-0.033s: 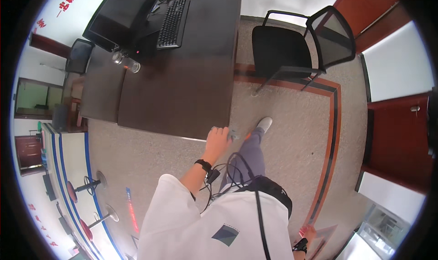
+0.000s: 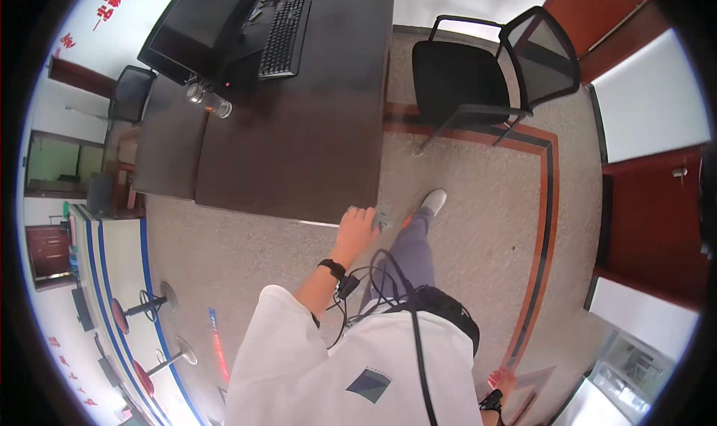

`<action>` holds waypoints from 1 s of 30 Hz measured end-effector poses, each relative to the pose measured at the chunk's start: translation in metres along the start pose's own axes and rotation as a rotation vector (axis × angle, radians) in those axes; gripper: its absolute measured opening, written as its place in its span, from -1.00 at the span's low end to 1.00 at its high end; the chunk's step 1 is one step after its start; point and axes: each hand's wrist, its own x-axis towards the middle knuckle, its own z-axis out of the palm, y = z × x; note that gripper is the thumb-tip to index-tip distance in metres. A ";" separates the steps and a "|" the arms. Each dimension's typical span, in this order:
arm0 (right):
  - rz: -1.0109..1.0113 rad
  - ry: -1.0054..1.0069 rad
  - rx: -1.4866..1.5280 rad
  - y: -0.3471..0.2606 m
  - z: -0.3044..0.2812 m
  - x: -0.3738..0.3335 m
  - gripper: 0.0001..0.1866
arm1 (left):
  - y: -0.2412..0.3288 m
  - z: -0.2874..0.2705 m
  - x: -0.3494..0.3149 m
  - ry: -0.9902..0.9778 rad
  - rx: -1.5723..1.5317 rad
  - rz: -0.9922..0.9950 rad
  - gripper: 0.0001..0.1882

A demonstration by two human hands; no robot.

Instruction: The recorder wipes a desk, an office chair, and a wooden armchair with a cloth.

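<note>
At the near right corner of the dark desk point(image 2: 299, 157), my left hand point(image 2: 355, 232) is closed with its fingers curled. Beside its fingertips shows a grey, crumpled, cloth-like piece point(image 2: 382, 221), partly hidden by the hand. A black band with a small black device and cables is on that wrist. My right hand point(image 2: 506, 382) hangs low at my right side, away from the desk; its fingers are small and indistinct, with a reddish patch by them. A black device sits on its wrist too.
A black keyboard point(image 2: 284, 38), a monitor point(image 2: 202, 26) and a glass bottle point(image 2: 209, 100) are on the desk. Right of it stands a black mesh chair point(image 2: 463, 79). Two stools point(image 2: 138, 306) line the counter point(image 2: 112, 277) at left. A red-brown door point(image 2: 653, 232) is at right.
</note>
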 end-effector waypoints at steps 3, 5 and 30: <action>0.291 -0.013 0.275 0.099 -0.028 0.000 -0.75 | -0.024 0.007 -0.025 -0.074 0.026 0.149 -0.60; 0.239 0.031 0.184 0.133 -0.012 -0.029 -0.74 | -0.045 -0.002 -0.039 -0.113 0.112 0.203 -0.67; -0.702 -0.408 -0.631 -0.229 0.383 -0.224 -0.73 | -0.375 -0.143 -0.312 0.061 -0.408 -0.616 -0.42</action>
